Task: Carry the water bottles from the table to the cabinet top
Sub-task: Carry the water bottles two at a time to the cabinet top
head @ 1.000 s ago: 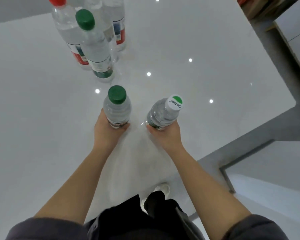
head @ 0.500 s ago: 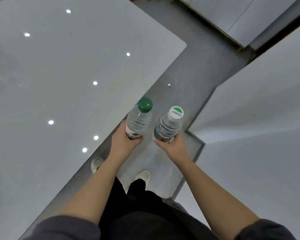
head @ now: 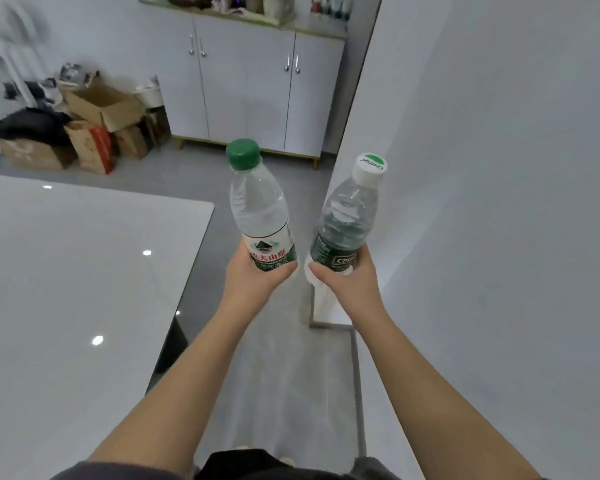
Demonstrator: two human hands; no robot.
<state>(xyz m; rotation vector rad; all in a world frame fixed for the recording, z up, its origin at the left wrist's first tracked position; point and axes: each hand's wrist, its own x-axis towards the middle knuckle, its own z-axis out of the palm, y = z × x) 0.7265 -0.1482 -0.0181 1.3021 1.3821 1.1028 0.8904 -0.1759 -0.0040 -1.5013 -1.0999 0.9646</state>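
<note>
My left hand (head: 253, 282) grips a clear water bottle with a green cap (head: 258, 206) around its lower label. Beside it, my right hand (head: 349, 282) grips a clear water bottle with a white cap (head: 347, 216) and a dark green label. Both bottles are held upright in the air over the grey floor, close together but apart. The white glossy table (head: 84, 271) lies to my left. The white cabinet (head: 250, 88) with four doors stands ahead against the far wall; its top (head: 243, 15) is crowded with blurred items.
Cardboard boxes (head: 97, 126) and dark bags are piled on the floor at the left of the cabinet. A white wall (head: 499, 202) runs along my right side. A strip of grey floor (head: 267, 358) leads between table and wall toward the cabinet.
The view has swung up from the table and floor to the room ahead. Both hands still hold their bottles, now raised and facing the cabinet. The other bottles on the table are out of view.
</note>
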